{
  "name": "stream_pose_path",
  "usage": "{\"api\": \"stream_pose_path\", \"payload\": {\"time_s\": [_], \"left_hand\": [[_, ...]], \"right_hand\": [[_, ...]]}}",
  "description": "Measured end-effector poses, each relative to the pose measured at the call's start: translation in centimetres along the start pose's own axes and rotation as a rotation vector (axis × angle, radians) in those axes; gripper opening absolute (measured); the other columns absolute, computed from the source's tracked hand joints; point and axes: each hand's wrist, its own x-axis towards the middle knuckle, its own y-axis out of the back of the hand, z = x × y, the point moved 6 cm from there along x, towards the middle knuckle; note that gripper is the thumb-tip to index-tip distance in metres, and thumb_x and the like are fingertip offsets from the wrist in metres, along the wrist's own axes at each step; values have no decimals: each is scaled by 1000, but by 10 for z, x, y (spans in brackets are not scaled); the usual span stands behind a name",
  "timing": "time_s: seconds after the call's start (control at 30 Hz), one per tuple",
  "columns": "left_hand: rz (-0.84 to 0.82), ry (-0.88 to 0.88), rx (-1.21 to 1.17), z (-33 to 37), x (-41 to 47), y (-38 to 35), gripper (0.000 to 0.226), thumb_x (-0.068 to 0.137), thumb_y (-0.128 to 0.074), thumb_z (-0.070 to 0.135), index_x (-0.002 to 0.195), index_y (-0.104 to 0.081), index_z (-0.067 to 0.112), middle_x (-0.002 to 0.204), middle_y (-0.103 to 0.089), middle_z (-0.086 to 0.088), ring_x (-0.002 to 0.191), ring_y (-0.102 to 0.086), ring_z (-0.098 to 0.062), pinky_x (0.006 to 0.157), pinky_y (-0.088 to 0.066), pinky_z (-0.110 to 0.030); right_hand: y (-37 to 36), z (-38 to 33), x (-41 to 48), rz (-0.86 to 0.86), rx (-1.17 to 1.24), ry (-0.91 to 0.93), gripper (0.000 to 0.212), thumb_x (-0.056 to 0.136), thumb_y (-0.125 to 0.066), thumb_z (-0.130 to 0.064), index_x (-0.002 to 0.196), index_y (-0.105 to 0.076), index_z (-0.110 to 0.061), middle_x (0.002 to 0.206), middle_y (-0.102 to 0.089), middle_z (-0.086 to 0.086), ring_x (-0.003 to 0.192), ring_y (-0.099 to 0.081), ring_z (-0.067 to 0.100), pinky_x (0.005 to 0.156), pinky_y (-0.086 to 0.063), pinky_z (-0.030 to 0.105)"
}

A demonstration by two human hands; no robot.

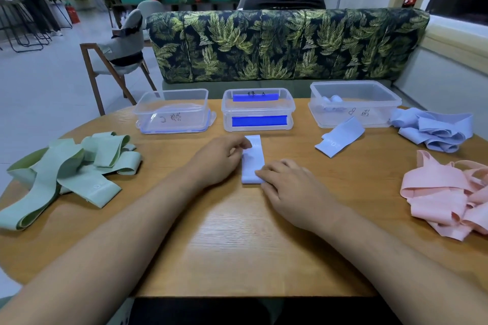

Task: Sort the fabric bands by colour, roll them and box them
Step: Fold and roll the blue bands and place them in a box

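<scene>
Head view: pale blue band (pixel 253 163) lies flat, a straight strip

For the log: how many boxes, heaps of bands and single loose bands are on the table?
Clear boxes: 3
Band heaps (green, blue, pink): 3
Single blue bands: 2
Total: 8

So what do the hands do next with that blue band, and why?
Probably roll it up from the near end. The blue band lies flat on the table, the right hand rests on its near end, the left hand holds its edge; the right box already holds pale rolls.
</scene>
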Motion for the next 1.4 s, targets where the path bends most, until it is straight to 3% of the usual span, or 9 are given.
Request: {"api": "stream_pose_path", "payload": {"time_s": [0.1,0.27,0.43,0.8,0.97,1.1,1.4], "left_hand": [[-69,-69,25,-11,12,-14,25,105,-59,46,128,-64,38,121,-63,19,110,-55,-3,98,-45,-30],[-157,-47,158,-22,20,-22,58,99,-59,65,151,-51,43,160,-44,18,150,-33,-5,125,-27,-40],[-247,10,180,-34,22,-25,63,100,-49,70,158,-40,48,168,-26,27,159,-11,0,130,-7,-42],[-212,-6,173,-32,20,-26,60,101,-44,73,155,-40,48,167,-24,32,157,-7,5,129,-9,-48],[-222,15,181,-32,22,-26,58,101,-41,72,155,-39,50,167,-21,34,157,-5,6,126,-4,-36],[-240,31,175,-34,23,-25,54,104,-40,68,155,-38,52,167,-20,36,157,-4,8,128,-4,-39],[-260,35,181,-35,23,-28,59,102,-28,70,158,-32,52,168,-15,36,158,2,6,129,-2,-40]], "right_hand": [[-1,4,8,27,-6,63,35,108,-39,-45,115,-70,-31,110,-61,-12,106,-50,16,89,-49,39],[-1,11,14,114,155,143,30,106,-50,-39,99,-73,-22,91,-58,-8,90,-52,15,76,-44,33],[-2,14,12,172,228,228,20,107,-61,-33,111,-76,-21,96,-61,-9,92,-57,13,80,-44,26],[-5,16,33,60,180,147,32,107,-45,-39,113,-74,-27,103,-48,-11,99,-47,10,84,-38,24],[3,22,40,165,299,174,7,105,-62,-26,105,-68,-22,102,-56,-11,95,-53,10,87,-41,21],[1,23,46,132,281,266,15,110,-56,-28,105,-68,-21,102,-60,-10,94,-57,13,85,-48,31],[-8,37,52,19,307,279,25,103,-65,-37,124,-70,-24,115,-58,-13,111,-53,9,98,-44,24]]}}
